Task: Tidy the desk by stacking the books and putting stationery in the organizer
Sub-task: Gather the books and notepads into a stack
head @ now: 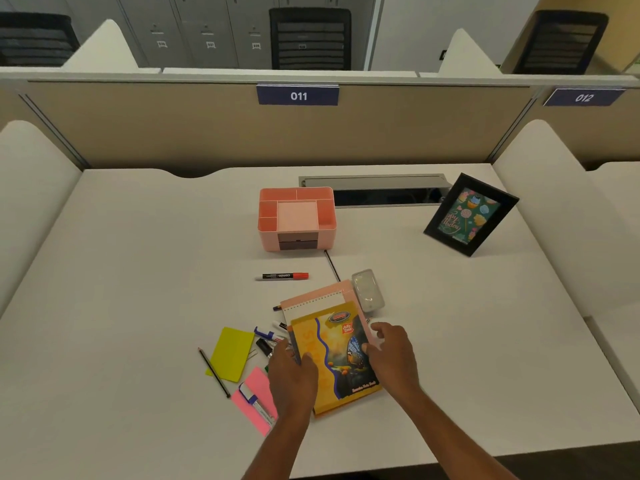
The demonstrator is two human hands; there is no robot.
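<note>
Both hands hold the yellow notebook [337, 362] by its long edges: the left hand [292, 374] has its thumb laid on the cover at the spine side, and the right hand [391, 351] curls its fingers over the opposite edge with the thumb pressed on the printed picture (whether any fingertip reaches under the book cannot be told). The notebook lies near the front of the desk [138, 271], askew on a spiral pad [313, 304], which in turn rests on a pink book [311, 295]. The stack is formed but not squared. These are judged to be thin, light, soft-covered volumes that will flex if lifted by one corner; the glossy cover is likely to slide on the pad below, so a two-sided hold at mid-edge, or a flat press from above while the edges are nudged true, suits them best. A clear phone case [368, 289] touches the stack's far right corner. Loose stationery lies to the left: a blue-capped marker [265, 333], a yellow sticky pad [232, 353], a pencil [213, 372] and a pink sticky pad [254, 396] bearing a white tube [258, 405]. All are small and light, best pinched at mid-length. A red marker [282, 276] lies apart, between the stack and the pink organizer [297, 220]. A picture frame [469, 214] stands tilted at far right.
</note>
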